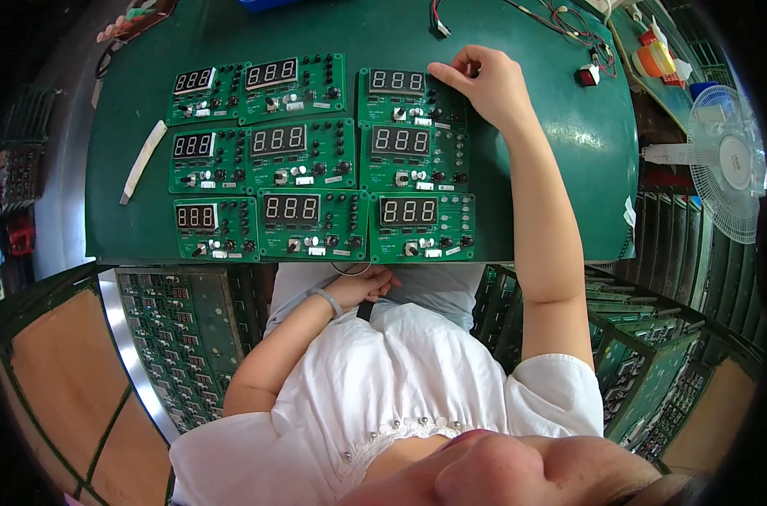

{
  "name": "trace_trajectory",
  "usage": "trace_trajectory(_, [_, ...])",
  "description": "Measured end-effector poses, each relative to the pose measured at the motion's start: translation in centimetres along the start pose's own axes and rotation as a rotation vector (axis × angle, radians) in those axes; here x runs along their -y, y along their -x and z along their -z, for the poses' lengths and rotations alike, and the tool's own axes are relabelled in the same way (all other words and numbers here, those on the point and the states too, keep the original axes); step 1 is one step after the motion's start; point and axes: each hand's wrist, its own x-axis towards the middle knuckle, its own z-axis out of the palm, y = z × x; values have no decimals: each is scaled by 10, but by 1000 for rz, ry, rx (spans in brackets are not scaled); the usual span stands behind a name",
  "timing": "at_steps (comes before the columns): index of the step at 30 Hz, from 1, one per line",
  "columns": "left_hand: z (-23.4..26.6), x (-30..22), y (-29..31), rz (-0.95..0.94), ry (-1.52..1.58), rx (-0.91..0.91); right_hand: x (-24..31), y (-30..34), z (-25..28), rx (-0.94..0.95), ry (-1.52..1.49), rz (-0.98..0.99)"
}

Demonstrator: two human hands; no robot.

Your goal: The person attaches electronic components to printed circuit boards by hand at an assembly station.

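As the head view shows, the circuit board (378,112) nearest your right hand (470,74) sits at the top of the right-hand column, upper centre of the frame, just left of and below your fingers. Your thumb points at its upper right corner, with the other fingers curled in; whether they touch or grip it, you cannot tell from here. Your left hand (368,287) rests low at the centre, in your lap by the table edge, fingers folded; what it may hold is hidden.

Eight other boards (306,175) fill out three columns, set close together. A pale strip (144,162) lies left of them, well apart. At upper right you have thin cables (566,31) and a small black-and-red part (587,75), beyond your hand; a white fan (732,164) stands at the right edge.

Your tabletop (135,228) is smooth, glossy green. The boards are flat green rectangles with dark three-digit displays, round black parts and white connectors; the strip is narrow and slightly bent.
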Motion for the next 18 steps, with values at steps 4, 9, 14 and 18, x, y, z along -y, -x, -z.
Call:
trace_trajectory(4, [1,0,1,-11,87,41,-3,-4,6,-37,-114,-72])
trace_trajectory(9, [-1,-3,1,-15,191,-13,-19,-11,7,-98,-215,382])
trace_trajectory(14, [2,3,-2,-42,166,3,-9,-6,6,17,-141,535])
trace_trajectory(18, [0,-1,0,-47,108,14,-2,-4,5,-6,-13,618])
